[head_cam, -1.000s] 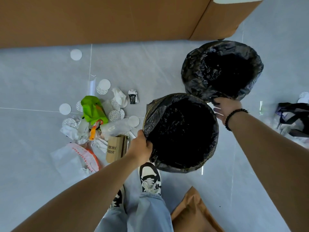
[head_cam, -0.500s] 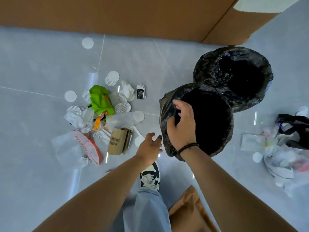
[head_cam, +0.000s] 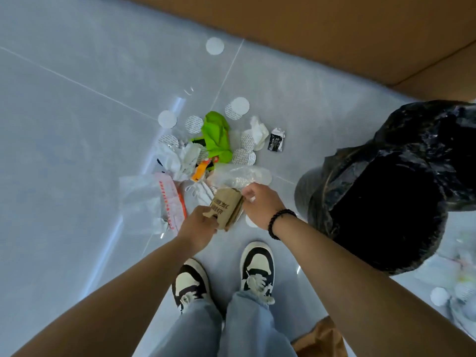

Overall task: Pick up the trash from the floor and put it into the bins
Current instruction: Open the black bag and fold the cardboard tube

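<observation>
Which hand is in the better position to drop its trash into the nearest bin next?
Probably the right hand. It pinches the clear plastic wrapper and lies closer to the near bin, which stands on its side. The left hand, gripping the brown paper box, would have to cross over.

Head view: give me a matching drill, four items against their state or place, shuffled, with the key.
Items:
1. brown paper bag
2. green bag
3. near bin
4. lone white disc

States:
A. lined with black plastic, to the right of the shoes
B. lies apart, up by the brown wall
C. held at its near end by the left hand
D. crumpled in the middle of the litter pile

Pairs: 1-C, 2-D, 3-A, 4-B
</observation>
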Demonstrator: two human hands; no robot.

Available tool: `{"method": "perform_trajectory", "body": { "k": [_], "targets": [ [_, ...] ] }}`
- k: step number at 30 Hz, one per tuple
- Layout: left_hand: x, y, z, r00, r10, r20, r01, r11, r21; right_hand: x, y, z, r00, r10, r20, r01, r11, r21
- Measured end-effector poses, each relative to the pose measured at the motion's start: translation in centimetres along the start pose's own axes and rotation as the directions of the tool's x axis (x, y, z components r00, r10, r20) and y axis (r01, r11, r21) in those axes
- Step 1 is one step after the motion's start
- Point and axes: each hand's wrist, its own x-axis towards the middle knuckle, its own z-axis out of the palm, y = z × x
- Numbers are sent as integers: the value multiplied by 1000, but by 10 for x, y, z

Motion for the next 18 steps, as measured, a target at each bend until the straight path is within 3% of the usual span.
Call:
{"method": "perform_trajectory", "body": {
  "k": [5, 10, 15, 18],
  "targets": [
    [34, -25, -26, 997, 80, -18, -77, 987, 141, 36, 10, 40, 993, 92, 72, -85, 992, -97],
    [77, -39, -28, 983, 175, -53, -166, 976, 140, 69, 24, 65, 995, -84, -56, 80, 995, -61],
    [108, -56, -15, 956, 294, 14, -293, 946, 142, 93, 41, 91, 993, -120, -13, 119, 989, -89],
    [117, -73, -2, 934, 354, 46, -336, 829, 448, 100, 51, 104, 995, -70, 69, 80, 986, -147]
  ]
}}
